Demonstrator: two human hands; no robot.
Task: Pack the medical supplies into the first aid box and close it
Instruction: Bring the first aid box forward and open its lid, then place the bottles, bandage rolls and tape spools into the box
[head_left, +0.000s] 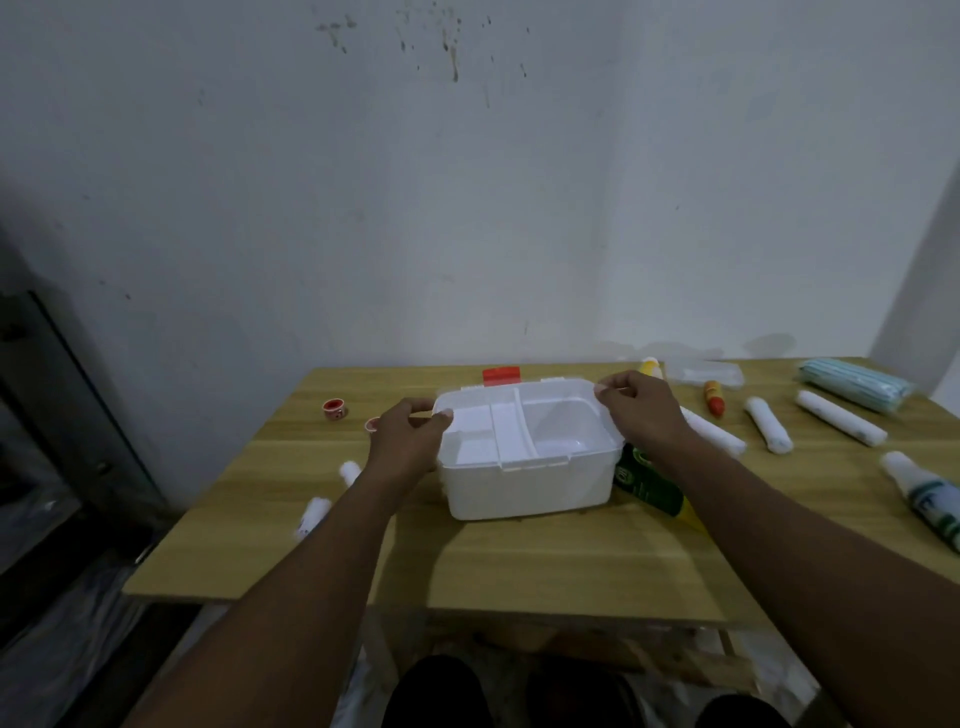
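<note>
**Status: Box Open, Packing Not Started**

At the centre of the wooden table (519, 561) stands the white first aid box (524, 467), its top open. A divided tray (511, 428) sits in the mouth of the box; its compartments appear empty. A red part (501, 375), possibly a latch or the lid edge, shows behind the far rim; the lid itself cannot be made out clearly.

**Hands**
- Left hand (408, 439): at the left end of the box, fingers curled with the thumb along the rim. It appears to pinch the edge of the tray or box; which one cannot be told.
- Right hand (636, 415): at the far right corner, fingertips together on the rim in a similar pinch.

**Progress**
No supply is visible inside the box. Judged from this, 0 items are packed and closing remains undone.

**Items left on the table**
- Right side: 4 white bandage rolls (839, 424), a stack of blue masks (854, 387), a small red and yellow bottle (714, 397), a white spray bottle (930, 496), and a clear packet (704, 371).
- Just beside the box on its right: a green and yellow pack (649, 486), partly under the right forearm.
- Left side: 2 white rolls (314, 514) and 2 small red tape spools (334, 408).
</note>
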